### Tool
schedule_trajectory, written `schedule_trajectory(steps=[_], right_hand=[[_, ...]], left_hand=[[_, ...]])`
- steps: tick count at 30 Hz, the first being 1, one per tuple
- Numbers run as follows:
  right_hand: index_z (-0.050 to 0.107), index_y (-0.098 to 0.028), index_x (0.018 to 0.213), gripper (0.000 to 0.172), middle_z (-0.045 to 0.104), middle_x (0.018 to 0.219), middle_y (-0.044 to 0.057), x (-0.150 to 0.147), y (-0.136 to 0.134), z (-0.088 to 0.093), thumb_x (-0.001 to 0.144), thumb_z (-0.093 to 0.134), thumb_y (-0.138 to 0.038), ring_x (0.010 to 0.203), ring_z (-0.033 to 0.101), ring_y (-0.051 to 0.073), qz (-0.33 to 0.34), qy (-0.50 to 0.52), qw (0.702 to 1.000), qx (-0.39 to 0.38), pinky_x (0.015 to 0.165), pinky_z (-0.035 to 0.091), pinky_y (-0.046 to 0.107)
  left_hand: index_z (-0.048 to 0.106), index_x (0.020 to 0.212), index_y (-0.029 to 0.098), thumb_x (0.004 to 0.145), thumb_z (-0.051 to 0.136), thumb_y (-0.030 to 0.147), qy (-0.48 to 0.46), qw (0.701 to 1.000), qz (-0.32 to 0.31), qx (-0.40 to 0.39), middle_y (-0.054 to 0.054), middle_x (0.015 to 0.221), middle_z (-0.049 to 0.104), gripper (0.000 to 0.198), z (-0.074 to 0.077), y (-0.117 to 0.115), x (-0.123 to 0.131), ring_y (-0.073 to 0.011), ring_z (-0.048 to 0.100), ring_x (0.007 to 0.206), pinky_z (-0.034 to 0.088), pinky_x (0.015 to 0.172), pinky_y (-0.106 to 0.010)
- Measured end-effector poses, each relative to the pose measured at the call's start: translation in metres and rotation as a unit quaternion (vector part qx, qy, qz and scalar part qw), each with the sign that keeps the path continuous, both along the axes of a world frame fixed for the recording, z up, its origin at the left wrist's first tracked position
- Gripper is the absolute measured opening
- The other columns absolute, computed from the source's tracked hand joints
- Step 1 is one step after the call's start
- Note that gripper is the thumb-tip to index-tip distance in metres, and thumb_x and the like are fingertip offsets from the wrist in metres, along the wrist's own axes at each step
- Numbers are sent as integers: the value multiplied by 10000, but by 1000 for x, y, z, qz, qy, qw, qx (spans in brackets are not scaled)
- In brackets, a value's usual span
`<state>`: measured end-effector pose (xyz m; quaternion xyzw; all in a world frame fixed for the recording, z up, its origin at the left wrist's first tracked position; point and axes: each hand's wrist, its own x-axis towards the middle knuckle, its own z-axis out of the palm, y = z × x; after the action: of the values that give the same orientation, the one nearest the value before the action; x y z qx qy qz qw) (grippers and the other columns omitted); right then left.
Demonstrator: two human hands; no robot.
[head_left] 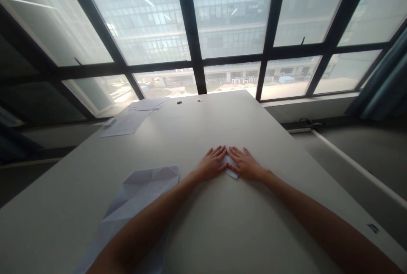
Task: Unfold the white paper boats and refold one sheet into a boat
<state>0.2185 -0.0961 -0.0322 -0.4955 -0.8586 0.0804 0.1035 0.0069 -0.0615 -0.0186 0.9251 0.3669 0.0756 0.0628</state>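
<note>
A small folded piece of white paper (229,162) lies on the white table (203,223), partly covered by my hands. My left hand (212,163) rests flat on its left side, fingers stretched forward. On the right side, my right hand (247,163) also presses flat with its fingers extended. The fingertips and thumbs of both hands nearly meet over the paper. Its near corner shows below the thumbs, while the rest of its outline is hidden.
Beneath and beside my left forearm lies a large creased sheet of paper (140,197). More white sheets (127,122) lie at the table's far left. Two round holes (179,102) sit near the far edge, before tall windows (232,15). A dark blue curtain (378,83) hangs at right.
</note>
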Motion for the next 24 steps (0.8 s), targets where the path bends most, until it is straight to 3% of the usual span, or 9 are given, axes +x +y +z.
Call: schedule_trajectory(steps=[18,21,24], right_hand=[[137,-156,1565,712,181,1607,118,0,-1,2,995,186,-580,1494,138,259,6,3,1000,1,1185,93,568],[128,-166,1567,633,170,1611,102,0,-3,4,1017,175,-474,1495,132,249,12,2,1000,-2,1181,92,577],[161,-181,1564,576,194,1609,85,1,-3,5,1009,211,-328,1491,159,233,13,9,1000,-11,1179,102,577]], left_hand=[[251,1545,173,984,355,524,0,1000,1,-2,-95,1605,224,670,2,-1,0,-219,156,1495,138,1208,-428],[285,1533,198,986,368,463,-5,1000,3,-2,-81,1596,260,613,1,1,0,-206,201,1485,136,1209,-437],[445,1440,268,992,362,373,-23,999,32,10,-40,1531,410,467,2,2,1,-194,328,1433,102,1213,-471]])
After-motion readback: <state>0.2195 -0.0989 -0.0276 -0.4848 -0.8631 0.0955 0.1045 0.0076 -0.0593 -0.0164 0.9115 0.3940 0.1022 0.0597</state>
